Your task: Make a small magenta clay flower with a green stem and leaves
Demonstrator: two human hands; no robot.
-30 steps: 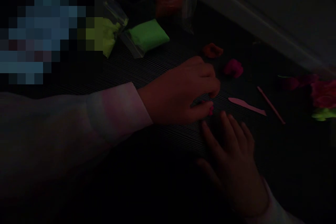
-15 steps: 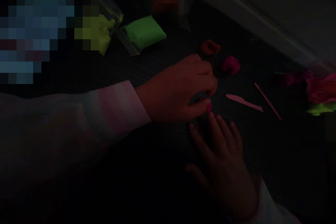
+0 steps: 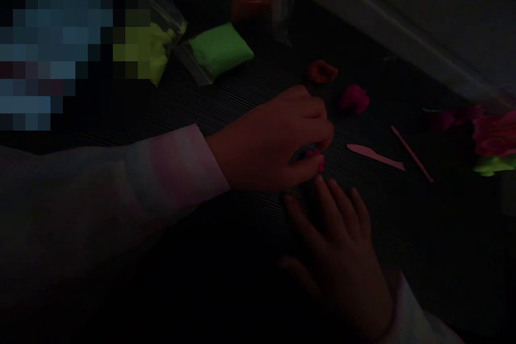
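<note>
Pink lump: at left hand, over or on dark counter; fingers curled, cannot tell if pinching | right hand: fingers spread apart, just beside lump | risk, judged: flattening or smearing, from pressing too hard or misjudging contact in dimness

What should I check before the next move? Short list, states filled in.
1. Small pink piece in view: ok, though partly hidden by the left hand.
2. Left hand's grip on that piece: cannot tell; thumb and curled hand mask the contact.
3. Right hand free: ok, open, nothing visible in it. Whether it touches the piece: cannot tell.
4. Flat pink tool and thin pink stick loose: ok, both lie out of the hands.
5. Larger pink lump and orange lump clear of both hands: ok, beyond the left knuckles.
6. Lighting: not ok, very dark.
</note>
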